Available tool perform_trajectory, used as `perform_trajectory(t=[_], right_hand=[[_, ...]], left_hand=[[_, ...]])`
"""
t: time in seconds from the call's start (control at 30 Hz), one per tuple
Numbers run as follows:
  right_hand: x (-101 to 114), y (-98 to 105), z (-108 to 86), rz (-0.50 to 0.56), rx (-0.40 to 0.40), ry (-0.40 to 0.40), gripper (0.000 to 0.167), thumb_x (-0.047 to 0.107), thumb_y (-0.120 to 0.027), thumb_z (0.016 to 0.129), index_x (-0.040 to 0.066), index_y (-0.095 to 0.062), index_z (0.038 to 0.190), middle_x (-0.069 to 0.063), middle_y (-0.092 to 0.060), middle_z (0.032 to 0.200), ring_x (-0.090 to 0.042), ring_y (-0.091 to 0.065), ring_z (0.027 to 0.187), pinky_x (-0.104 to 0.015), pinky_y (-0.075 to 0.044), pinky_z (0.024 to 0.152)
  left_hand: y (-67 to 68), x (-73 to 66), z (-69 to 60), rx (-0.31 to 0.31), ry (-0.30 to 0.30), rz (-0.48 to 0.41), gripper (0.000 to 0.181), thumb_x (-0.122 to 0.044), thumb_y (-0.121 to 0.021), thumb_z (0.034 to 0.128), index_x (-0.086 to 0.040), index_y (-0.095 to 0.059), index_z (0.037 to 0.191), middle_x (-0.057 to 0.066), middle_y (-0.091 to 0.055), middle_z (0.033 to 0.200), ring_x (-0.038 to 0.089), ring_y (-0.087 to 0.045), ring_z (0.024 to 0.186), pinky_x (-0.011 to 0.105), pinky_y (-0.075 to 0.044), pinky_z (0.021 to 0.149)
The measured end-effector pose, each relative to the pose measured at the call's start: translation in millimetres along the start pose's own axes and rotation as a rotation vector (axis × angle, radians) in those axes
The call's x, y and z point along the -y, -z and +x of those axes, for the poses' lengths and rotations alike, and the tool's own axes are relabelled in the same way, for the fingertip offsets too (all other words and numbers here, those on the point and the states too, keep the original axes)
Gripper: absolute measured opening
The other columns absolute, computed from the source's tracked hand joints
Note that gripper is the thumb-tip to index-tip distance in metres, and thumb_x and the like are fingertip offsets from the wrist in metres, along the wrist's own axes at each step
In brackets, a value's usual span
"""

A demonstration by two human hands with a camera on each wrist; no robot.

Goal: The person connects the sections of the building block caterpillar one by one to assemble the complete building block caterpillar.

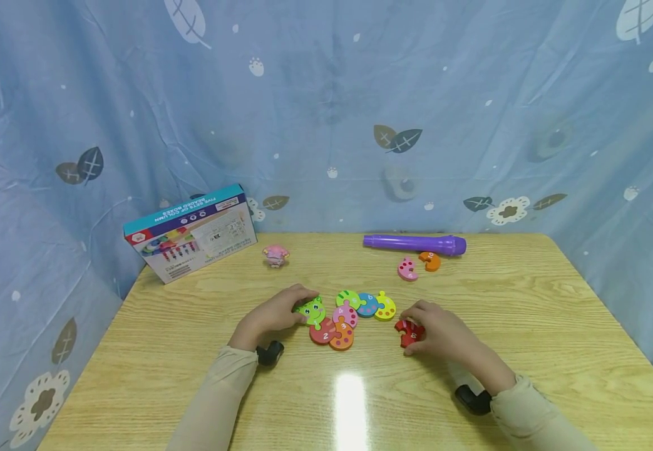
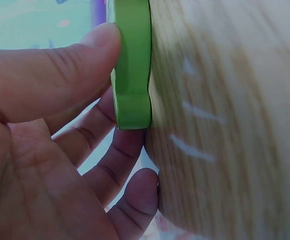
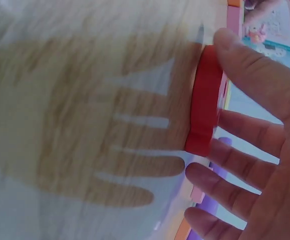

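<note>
A person works with both hands at a wooden desk (image 1: 281, 401). The left hand (image 1: 274, 313) holds a green head piece (image 1: 312, 311) with a smiling face, thumb on the near side and fingers around the far side. This piece is at one end of a joined caterpillar puzzle, left of the desk's middle, well in from the left edge. From it the row bends through a dark red piece (image 1: 322, 334), an orange piece (image 1: 341, 339), a pink piece (image 1: 346, 315), a light green piece (image 1: 347, 299), a blue piece (image 1: 368, 305) and a yellow piece (image 1: 385, 308).

The right hand (image 1: 441, 333) clamps a bright red piece (image 1: 412, 333) between thumb and fingers, just beside the yellow end but apart from it, on the side toward the desk's right edge. Whether it touches the wood is hard to tell.

Toward the far edge lie a spotted pink piece (image 1: 406, 269) and a small orange piece (image 1: 430, 261), near each other, with a purple microphone (image 1: 411, 243) along the edge behind them. A printed box (image 1: 191, 235) stands at the far left corner, a small pink toy (image 1: 275, 255) near it.
</note>
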State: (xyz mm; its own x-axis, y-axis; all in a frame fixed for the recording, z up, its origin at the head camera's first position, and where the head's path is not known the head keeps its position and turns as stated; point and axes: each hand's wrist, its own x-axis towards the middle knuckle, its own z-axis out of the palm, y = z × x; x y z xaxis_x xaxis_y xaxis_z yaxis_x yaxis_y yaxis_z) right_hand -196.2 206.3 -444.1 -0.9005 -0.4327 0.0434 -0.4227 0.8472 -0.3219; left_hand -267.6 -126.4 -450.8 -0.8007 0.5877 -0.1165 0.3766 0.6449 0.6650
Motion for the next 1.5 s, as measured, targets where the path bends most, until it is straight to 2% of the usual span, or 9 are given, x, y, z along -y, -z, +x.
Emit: perform_trajectory(t=[0.2,0.37,0.6,0.83,1.13,1.3,1.5], right_hand=[[4.9,-1.0,-0.6,-0.064,-0.024,0.024,0.047,0.030,-0.084,0.062,0.010,-0.066,0.100,0.003,-0.055,0.089,-0.009,-0.048,0.074,-0.028,-0.045,0.063],[6.2,1.2,1.6,-0.106,-0.024,0.005,0.041,0.027,-0.081,0.065,0.012,-0.066,0.099,0.004,-0.055,0.087,-0.012,-0.049,0.074,-0.032,-0.043,0.062],[1.0,9.4,13.0,-0.140,-0.044,0.009,0.044,0.025,-0.081,0.065,0.012,-0.065,0.104,0.001,-0.056,0.091,-0.015,-0.053,0.079,-0.037,-0.042,0.063],[-1.1,21.0,38.3,-0.147,-0.051,0.079,0.047,0.020,-0.082,0.066,0.011,-0.063,0.108,-0.008,-0.058,0.107,-0.025,-0.057,0.093,-0.049,-0.045,0.070],[-5.8,24.1,65.1,-0.099,-0.011,0.151,0.048,0.006,-0.078,0.066,0.010,-0.063,0.112,-0.007,-0.057,0.105,-0.025,-0.053,0.096,-0.052,-0.044,0.076],[-7.5,22.7,74.7,-0.133,-0.019,0.230,0.046,0.003,-0.076,0.068,0.011,-0.065,0.111,-0.005,-0.057,0.105,-0.027,-0.052,0.098,-0.058,-0.041,0.083],[-6.2,21.1,83.0,-0.213,-0.003,0.304,0.043,0.002,-0.075,0.072,0.016,-0.065,0.112,-0.004,-0.057,0.110,-0.030,-0.051,0.104,-0.058,-0.040,0.087]], left_hand=[[0.2,-0.1,-1.1,0.003,-0.003,-0.002,0.051,-0.003,-0.064,0.0841,-0.008,-0.050,0.132,0.008,-0.051,0.123,0.023,-0.047,0.116,0.040,-0.037,0.100],[-0.2,1.2,-0.4,0.001,-0.006,0.002,0.051,-0.004,-0.064,0.0842,-0.008,-0.050,0.133,0.008,-0.050,0.125,0.023,-0.047,0.117,0.039,-0.037,0.101],[-0.5,3.0,0.8,-0.003,-0.021,0.020,0.051,-0.004,-0.064,0.0838,-0.009,-0.050,0.132,0.008,-0.051,0.124,0.022,-0.047,0.116,0.039,-0.037,0.100],[0.2,3.0,0.7,-0.002,-0.036,0.026,0.051,-0.003,-0.065,0.0829,-0.008,-0.050,0.132,0.007,-0.052,0.120,0.021,-0.048,0.111,0.039,-0.038,0.098],[-1.2,3.6,1.6,0.005,-0.049,0.036,0.051,-0.005,-0.065,0.0836,-0.008,-0.050,0.132,0.007,-0.052,0.119,0.021,-0.049,0.111,0.039,-0.039,0.097],[-0.7,2.6,0.9,0.000,-0.045,0.031,0.051,-0.004,-0.065,0.0835,-0.008,-0.050,0.132,0.007,-0.052,0.118,0.021,-0.049,0.109,0.039,-0.039,0.096],[-0.1,3.5,0.5,-0.003,-0.039,0.027,0.051,-0.005,-0.065,0.0838,-0.009,-0.050,0.132,0.006,-0.052,0.118,0.021,-0.049,0.111,0.039,-0.039,0.097]])
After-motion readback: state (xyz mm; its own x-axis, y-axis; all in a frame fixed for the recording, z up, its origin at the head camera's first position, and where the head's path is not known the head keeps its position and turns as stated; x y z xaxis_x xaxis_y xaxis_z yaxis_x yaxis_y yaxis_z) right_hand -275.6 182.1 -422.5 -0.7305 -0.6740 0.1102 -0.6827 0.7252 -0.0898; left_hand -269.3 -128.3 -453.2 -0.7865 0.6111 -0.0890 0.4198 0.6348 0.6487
